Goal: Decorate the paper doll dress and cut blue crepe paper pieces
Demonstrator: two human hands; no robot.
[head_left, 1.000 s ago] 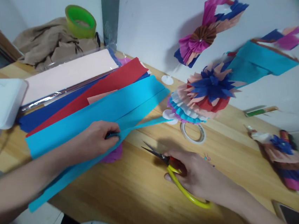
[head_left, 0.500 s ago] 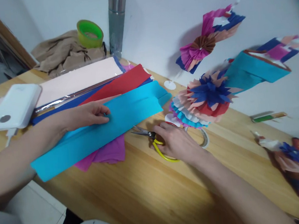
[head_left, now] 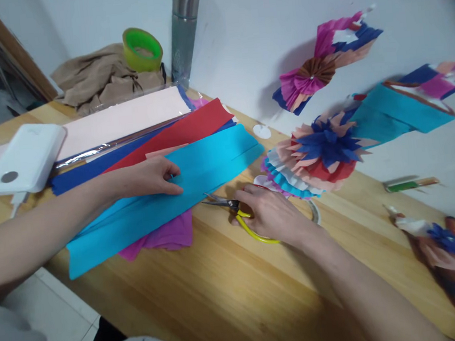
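Observation:
My left hand (head_left: 159, 176) is on the long turquoise crepe paper (head_left: 211, 164), its thumb and fingers pinched at the paper's upper face. The paper lies slantwise over a piece of purple paper (head_left: 173, 233). Right of it, my right hand (head_left: 269, 209) holds scissors (head_left: 258, 234) with yellow handles, fingers round the loops. The blades are slightly parted and point left, near the lower edge of the turquoise paper. Behind lie red paper (head_left: 176, 135), dark blue paper and a packet of pale pink paper (head_left: 125, 116).
A white power bank (head_left: 25, 158) lies at the left. Behind are a tan cloth (head_left: 93, 79), a green tape roll (head_left: 142, 49) and a bottle (head_left: 185, 35). Crepe paper flowers (head_left: 325, 145) stand at the right, beside a partly hidden tape ring (head_left: 316, 213).
My left hand has shifted a little right on the turquoise paper, whose left end now lies further right. The scissors are still in my right hand, and the view has moved slightly.

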